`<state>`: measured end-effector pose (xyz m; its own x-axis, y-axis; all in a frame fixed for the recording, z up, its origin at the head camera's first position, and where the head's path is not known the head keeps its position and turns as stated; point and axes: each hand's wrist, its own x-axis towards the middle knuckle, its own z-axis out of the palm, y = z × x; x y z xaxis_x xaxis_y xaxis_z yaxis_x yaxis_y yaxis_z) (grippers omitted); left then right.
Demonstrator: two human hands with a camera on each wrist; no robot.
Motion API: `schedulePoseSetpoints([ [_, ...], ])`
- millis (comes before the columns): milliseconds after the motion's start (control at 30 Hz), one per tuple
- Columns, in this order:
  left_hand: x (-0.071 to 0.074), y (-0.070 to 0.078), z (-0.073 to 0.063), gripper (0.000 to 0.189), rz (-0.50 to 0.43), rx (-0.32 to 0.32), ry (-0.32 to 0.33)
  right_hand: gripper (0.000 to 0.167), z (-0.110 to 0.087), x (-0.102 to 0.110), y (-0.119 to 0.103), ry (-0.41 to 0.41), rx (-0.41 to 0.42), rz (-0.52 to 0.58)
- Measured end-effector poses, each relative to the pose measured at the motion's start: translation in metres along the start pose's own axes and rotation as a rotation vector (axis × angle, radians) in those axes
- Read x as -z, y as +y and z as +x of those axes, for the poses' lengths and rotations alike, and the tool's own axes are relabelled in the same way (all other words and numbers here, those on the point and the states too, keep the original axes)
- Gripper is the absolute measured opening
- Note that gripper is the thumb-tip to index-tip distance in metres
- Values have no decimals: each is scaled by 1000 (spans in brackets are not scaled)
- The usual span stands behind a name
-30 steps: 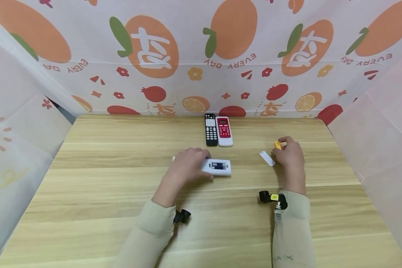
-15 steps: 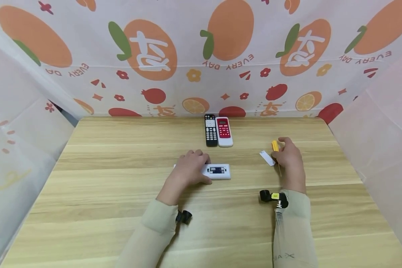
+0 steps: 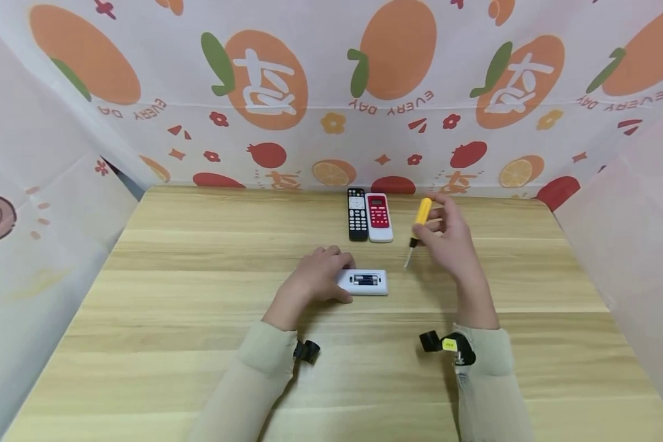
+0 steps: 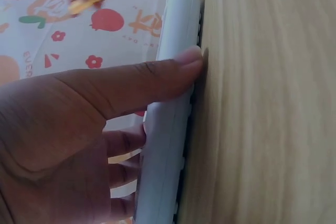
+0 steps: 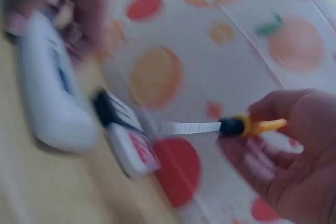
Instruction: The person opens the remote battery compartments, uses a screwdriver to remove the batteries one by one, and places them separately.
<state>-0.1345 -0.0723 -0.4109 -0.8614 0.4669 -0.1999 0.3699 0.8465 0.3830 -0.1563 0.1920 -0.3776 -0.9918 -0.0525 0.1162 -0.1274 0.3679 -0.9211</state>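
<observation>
A white remote (image 3: pixel 364 282) lies face down on the wooden table (image 3: pixel 199 294), its battery bay uncovered with dark batteries showing. My left hand (image 3: pixel 331 270) grips its left end; in the left wrist view the thumb (image 4: pixel 157 77) presses along the remote's side (image 4: pixel 173 103). My right hand (image 3: pixel 433 224) is raised above the table to the right of the remote and pinches a yellow-handled screwdriver (image 3: pixel 422 213), whose tip points down and left toward the remote. The right wrist view is blurred but shows the screwdriver (image 5: pixel 252 126) in the fingers and the white remote (image 5: pixel 52 103) beyond.
A black remote (image 3: pixel 356 213) and a red-and-white remote (image 3: pixel 379 217) lie side by side at the table's far edge. Printed fruit-pattern cloth walls (image 3: pixel 320 92) close in the back and both sides.
My right hand picked the screwdriver up off the table and carried it up and left, toward the white remote. The left hand stayed on the remote.
</observation>
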Motion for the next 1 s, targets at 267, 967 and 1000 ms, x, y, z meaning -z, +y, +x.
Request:
schedulePoseSetpoints([
  [267, -1, -2, 1, 52, -29, 14, -6, 54, -16, -40, -15, -115, 191, 14],
  [967, 0, 2, 2, 52, -47, 37, -35, 33, -26, -48, -25, -281, 181, -245],
  [1000, 0, 2, 3, 51, -48, 39, -37, 31, -27, -48, -27, -287, 176, -265],
])
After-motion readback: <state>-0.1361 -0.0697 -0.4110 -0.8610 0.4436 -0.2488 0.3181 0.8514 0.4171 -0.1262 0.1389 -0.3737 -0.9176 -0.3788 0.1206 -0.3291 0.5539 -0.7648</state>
